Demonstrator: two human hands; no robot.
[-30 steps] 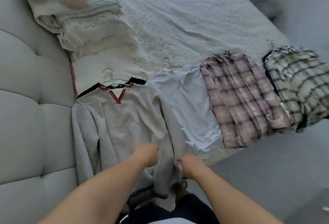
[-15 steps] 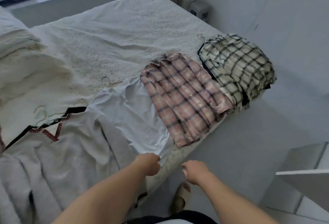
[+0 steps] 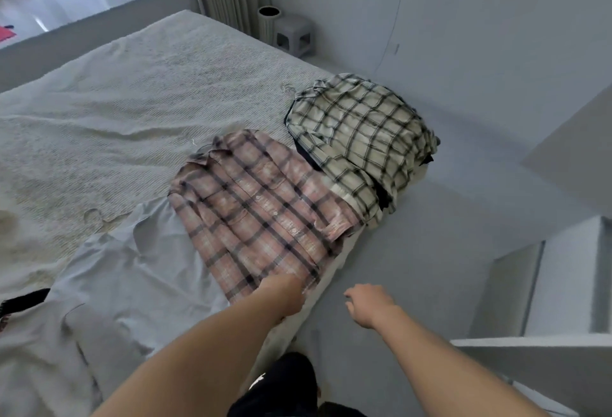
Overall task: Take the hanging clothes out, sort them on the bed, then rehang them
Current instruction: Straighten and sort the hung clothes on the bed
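Having left the grey sweater, the left hand [image 3: 284,295] now rests curled at the pink plaid cotton shirt's [image 3: 261,211] hem, grip unclear, while the right hand [image 3: 367,304] hangs loose and empty, so sorting moves along.

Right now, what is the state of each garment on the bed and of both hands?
Pink plaid shirt: flat, on hanger.
Cream-and-black checked shirt: bunched at bed edge.
Pale blue shirt: spread flat.
Grey knit sweater: spread flat.
Left hand: at pink shirt's hem, grip unclear.
Right hand: empty, over floor.

A grey stool [image 3: 295,36] stands beside a ribbed cylinder [image 3: 269,26].
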